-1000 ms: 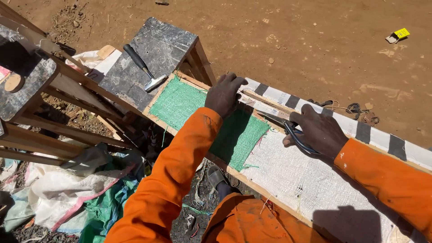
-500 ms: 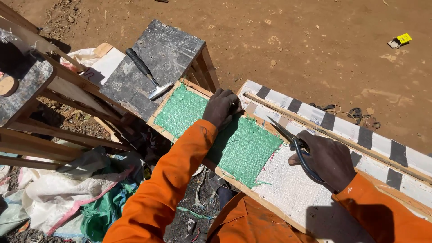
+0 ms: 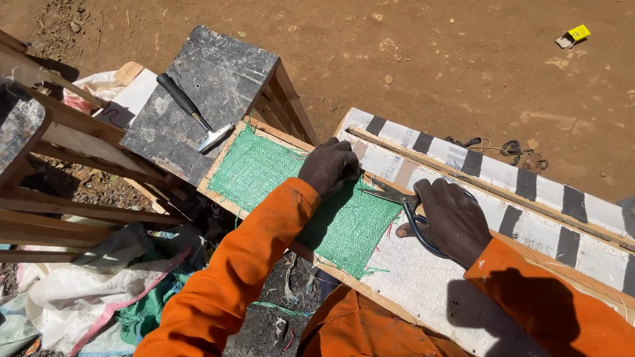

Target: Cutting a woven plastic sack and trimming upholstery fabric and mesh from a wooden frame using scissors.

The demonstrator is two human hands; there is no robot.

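**Scissors at the edge of the green mesh**

I take the wooden frame as my landmark; it runs slantwise from upper left to lower right under both hands.

My left hand lies flat on the green mesh that covers the frame's left part. Its fingers are curled downward and press on the mesh at its far edge; I cannot tell whether they pinch any of the cloth.

My right hand sits just right of the mesh, over the white woven sheet that fills the frame's right part. Its fingers are closed through the dark loops of the scissors. The blades stand slightly apart, pointing left toward my left hand, with the tips close to its knuckles at the mesh's far right corner.

Beyond the frame, on its far side, lies a white panel with black stripes, with a thin wooden strip along it.

At the frame's left end stands a dark, scuffed stool, touching the frame's corner. A hammer rests on its top, head nearest the frame.

Below the frame's left end I see crumpled sacks on the ground. Far beyond the frame's right part, a small yellow box lies on the bare soil.
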